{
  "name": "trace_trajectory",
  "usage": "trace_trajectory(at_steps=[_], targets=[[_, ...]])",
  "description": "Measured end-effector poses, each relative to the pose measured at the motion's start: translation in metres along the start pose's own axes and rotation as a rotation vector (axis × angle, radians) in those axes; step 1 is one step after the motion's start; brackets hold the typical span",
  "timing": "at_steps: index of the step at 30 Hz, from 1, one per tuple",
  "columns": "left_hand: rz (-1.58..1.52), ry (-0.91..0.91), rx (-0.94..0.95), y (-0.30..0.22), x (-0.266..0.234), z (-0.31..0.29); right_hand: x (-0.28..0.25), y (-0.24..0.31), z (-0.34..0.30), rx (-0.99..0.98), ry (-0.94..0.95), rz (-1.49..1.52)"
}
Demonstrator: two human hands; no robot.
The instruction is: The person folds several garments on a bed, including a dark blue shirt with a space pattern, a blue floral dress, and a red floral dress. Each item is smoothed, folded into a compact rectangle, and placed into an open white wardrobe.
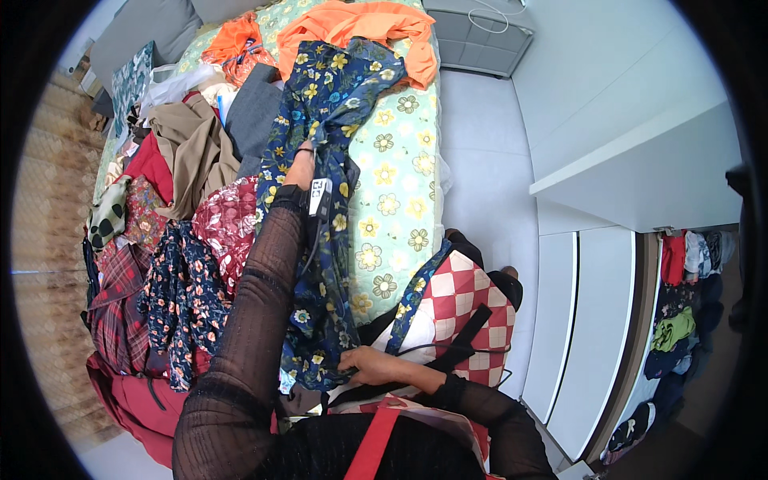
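A navy garment with yellow flowers [320, 88] stretches lengthwise over the bed, from its far part down to my body. My left hand [301, 168] reaches far along it and touches its middle; folds of cloth hide the fingers. Close to my body, my right hand [370, 366] is closed on the garment's near edge. A narrow strip of similar navy floral cloth [420, 288] lies to the right of it. A small white-and-grey device [318, 196] sits by my left wrist, with a thin cable running from it.
Heaped clothes fill the bed's left side, including a brown garment [192, 136], a dark floral one [184, 296] and a plaid one [122, 308]. Orange cloth [352, 24] lies at the far end. Red-and-white checked cloth [468, 312] covers my lap. An open wardrobe [680, 320] stands right.
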State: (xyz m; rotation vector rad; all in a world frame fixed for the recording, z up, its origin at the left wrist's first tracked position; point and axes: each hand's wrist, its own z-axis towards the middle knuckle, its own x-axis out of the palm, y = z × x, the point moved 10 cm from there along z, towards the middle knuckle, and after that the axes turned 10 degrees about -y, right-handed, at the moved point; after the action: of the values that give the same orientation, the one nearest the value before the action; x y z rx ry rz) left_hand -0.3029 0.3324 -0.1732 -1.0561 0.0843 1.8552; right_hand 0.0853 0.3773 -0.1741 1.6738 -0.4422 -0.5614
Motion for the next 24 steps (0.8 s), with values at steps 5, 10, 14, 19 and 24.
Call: trace_trajectory(at_steps=[5, 10, 14, 19, 24], targets=[[0.333, -0.109, -1.193, 0.086, -0.012, -0.025, 0.000, -0.004, 0.004, -0.023, -0.023, 0.036], [0.529, -0.210, -0.426, -0.005, -0.004, 0.081, -0.003, -0.010, 0.004, 0.023, -0.047, 0.109], [0.756, 0.327, -0.245, -0.009, 0.069, 0.108, -0.007, -0.006, 0.004, -0.001, -0.057, 0.179], [0.515, 0.401, -0.668, 0.067, 0.100, 0.114, -0.012, -0.010, 0.007, 0.049, -0.032, 0.266], [-0.161, -0.104, -1.038, 0.155, 0.045, 0.112, -0.015, -0.009, 0.008, 0.018, -0.034, 0.251]])
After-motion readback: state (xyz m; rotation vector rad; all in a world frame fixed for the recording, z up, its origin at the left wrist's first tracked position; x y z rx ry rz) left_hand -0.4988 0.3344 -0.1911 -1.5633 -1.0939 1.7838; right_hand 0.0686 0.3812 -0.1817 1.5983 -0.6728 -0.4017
